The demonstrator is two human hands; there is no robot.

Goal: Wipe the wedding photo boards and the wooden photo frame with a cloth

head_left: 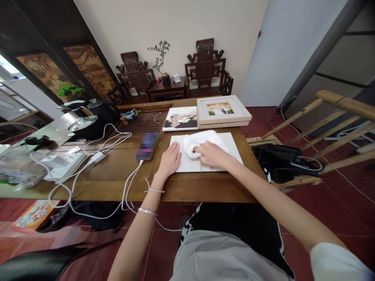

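Observation:
A white board (184, 164) lies flat near the front edge of the wooden table. On top of it is a fluffy white cloth (206, 138), bunched up. My right hand (211, 153) grips the cloth with bent fingers and presses it against the board. Some faint yellowish marks show on the board just below that hand. My left hand (171, 156) lies flat, fingers stretched out, over the board's left edge. Part of the board is hidden under the cloth and my right forearm.
Behind the board are a photo print (182, 119) and a cream picture frame (243, 112). Left of my left hand lies a charging phone (147, 146). White cables, a power strip (66, 166) and a black kettle (102, 111) stand further left. A bamboo chair (336, 113) is at right.

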